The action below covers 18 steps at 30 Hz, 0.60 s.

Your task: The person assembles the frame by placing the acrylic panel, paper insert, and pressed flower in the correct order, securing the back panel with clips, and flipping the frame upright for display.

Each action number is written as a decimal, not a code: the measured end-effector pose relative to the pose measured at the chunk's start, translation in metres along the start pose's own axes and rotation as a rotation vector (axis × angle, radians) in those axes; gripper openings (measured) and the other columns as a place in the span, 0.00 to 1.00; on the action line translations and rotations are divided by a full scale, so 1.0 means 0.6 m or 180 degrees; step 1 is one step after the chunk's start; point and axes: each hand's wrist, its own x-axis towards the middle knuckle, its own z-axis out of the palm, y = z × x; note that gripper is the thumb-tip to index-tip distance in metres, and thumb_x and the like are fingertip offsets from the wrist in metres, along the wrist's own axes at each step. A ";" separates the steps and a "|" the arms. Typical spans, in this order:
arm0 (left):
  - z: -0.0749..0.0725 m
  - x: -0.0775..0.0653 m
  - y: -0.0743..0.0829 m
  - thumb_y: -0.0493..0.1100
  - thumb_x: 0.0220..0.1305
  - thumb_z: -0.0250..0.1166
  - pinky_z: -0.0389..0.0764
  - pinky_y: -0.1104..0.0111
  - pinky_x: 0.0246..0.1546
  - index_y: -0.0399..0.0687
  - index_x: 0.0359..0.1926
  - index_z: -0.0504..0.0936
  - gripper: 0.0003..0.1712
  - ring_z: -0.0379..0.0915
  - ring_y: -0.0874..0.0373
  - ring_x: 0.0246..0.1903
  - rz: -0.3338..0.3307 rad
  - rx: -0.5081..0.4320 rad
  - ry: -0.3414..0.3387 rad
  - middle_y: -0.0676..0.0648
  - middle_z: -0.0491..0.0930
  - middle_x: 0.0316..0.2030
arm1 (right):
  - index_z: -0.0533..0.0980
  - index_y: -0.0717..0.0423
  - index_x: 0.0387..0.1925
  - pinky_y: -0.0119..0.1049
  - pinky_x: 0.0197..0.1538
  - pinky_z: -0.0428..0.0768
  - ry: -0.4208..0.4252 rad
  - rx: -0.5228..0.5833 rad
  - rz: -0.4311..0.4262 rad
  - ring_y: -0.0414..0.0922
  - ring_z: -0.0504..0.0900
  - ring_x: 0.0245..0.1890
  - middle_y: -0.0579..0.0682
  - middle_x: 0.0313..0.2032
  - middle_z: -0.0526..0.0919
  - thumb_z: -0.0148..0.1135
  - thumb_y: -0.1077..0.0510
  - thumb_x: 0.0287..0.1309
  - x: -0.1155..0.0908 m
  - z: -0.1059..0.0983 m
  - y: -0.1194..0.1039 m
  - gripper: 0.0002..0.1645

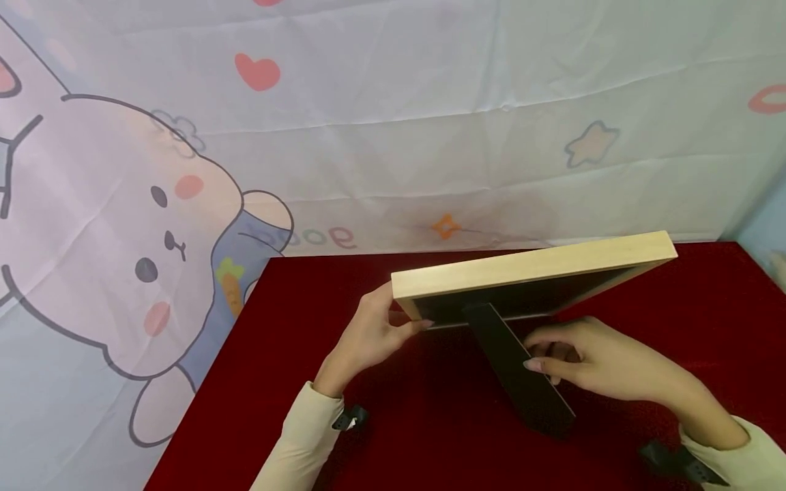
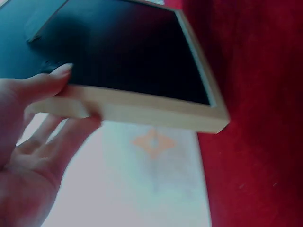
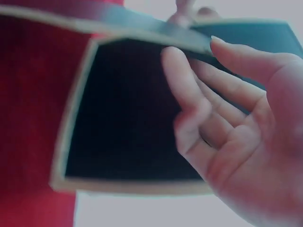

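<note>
A picture frame (image 1: 540,262) with a pale wooden border is tilted above the red surface, its black back (image 2: 137,52) toward me. From that back a black easel stand (image 1: 512,368) sticks out, swung away from the panel. My left hand (image 1: 368,331) grips the frame's left side, thumb on the back and fingers on the outer side. With thumb and index finger my right hand (image 1: 595,358) pinches the edge of the stand; its other fingers are curled in the right wrist view. The frame's front face is hidden.
A dark red cloth (image 1: 245,423) covers the table. Behind it hangs a pale printed curtain (image 1: 393,157) with a cartoon rabbit, hearts and stars, close to the table's far edge. Dark straps with small devices (image 1: 350,417) sit on both wrists.
</note>
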 end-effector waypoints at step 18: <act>-0.026 0.001 -0.007 0.39 0.62 0.78 0.87 0.60 0.58 0.54 0.56 0.87 0.21 0.87 0.58 0.54 0.0056 0.0440 -0.0321 0.55 0.91 0.47 | 0.75 0.65 0.68 0.07 0.52 0.72 0.2597 -0.0127 0.0093 0.16 0.79 0.52 0.38 0.59 0.86 0.59 0.71 0.72 -0.111 -0.096 -0.023 0.25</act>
